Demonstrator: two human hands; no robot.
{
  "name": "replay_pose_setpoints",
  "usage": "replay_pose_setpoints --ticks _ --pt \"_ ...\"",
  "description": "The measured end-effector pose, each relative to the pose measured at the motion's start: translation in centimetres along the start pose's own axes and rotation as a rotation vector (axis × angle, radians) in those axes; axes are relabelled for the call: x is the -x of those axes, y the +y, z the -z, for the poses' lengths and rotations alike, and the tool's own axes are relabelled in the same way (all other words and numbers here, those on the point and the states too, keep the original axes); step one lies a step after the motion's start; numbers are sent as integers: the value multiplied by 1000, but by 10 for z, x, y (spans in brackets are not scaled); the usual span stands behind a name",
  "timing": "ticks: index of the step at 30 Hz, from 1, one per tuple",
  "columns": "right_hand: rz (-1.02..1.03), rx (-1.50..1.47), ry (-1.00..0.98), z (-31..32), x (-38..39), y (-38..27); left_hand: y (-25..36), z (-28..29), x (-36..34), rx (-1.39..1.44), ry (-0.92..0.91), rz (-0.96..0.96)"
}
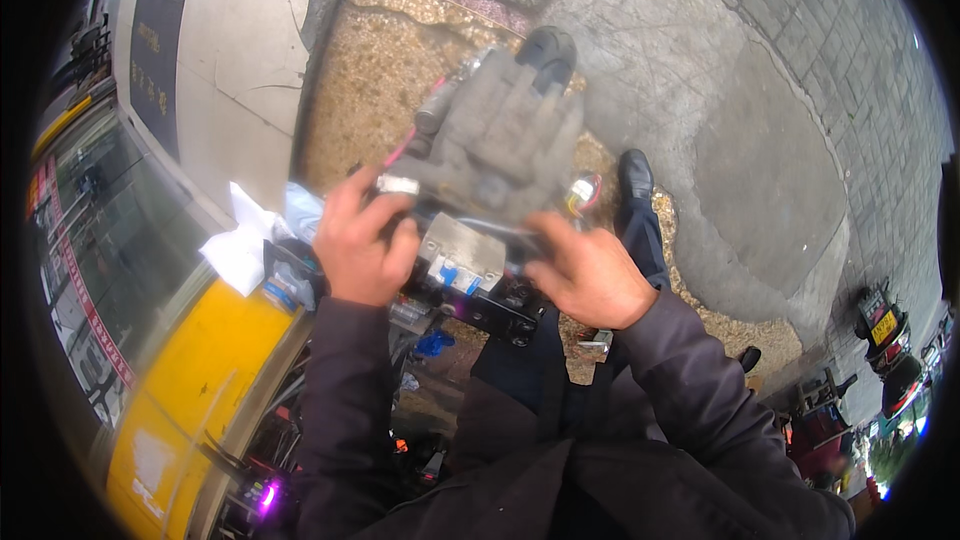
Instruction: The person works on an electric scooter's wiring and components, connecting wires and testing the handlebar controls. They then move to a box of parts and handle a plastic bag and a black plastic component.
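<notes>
Curls left hand (368,245) and right hand (595,278) against a machine (505,145), at its eight and four o'clock; cannot tell exact pinch points. Seems to be steadying it, at twelve o'clock from the lap (510,372); likely calls next for care near coloured wires (580,198) at three o'clock. Looks dusty gray, ridged, blurred, with a metal block (465,248) at six o'clock.
</notes>
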State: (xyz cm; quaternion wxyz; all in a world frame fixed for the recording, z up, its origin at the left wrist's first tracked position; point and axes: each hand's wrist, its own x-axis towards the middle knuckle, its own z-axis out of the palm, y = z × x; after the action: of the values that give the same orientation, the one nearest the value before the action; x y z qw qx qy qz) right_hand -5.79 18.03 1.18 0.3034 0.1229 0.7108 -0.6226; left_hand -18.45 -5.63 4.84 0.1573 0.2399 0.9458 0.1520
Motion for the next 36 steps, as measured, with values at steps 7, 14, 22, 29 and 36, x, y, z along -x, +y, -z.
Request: replay_pose_setpoints --ticks 7,14,22,29,36 --pt "-93 -8 -18 4 -4 -16 -3 -1 -1 5 44 -22" --pt "160 309 -86 -8 -53 -46 -1 1 0 10 19 11" --pt "153 361 -39 -1 -48 -45 -3 0 -2 -9 62 -36" --pt "134 -28 145 2 -19 -30 -5 2 0 12 31 -14" --pt "78 -136 197 -15 10 -13 -6 -1 2 54 88 46"
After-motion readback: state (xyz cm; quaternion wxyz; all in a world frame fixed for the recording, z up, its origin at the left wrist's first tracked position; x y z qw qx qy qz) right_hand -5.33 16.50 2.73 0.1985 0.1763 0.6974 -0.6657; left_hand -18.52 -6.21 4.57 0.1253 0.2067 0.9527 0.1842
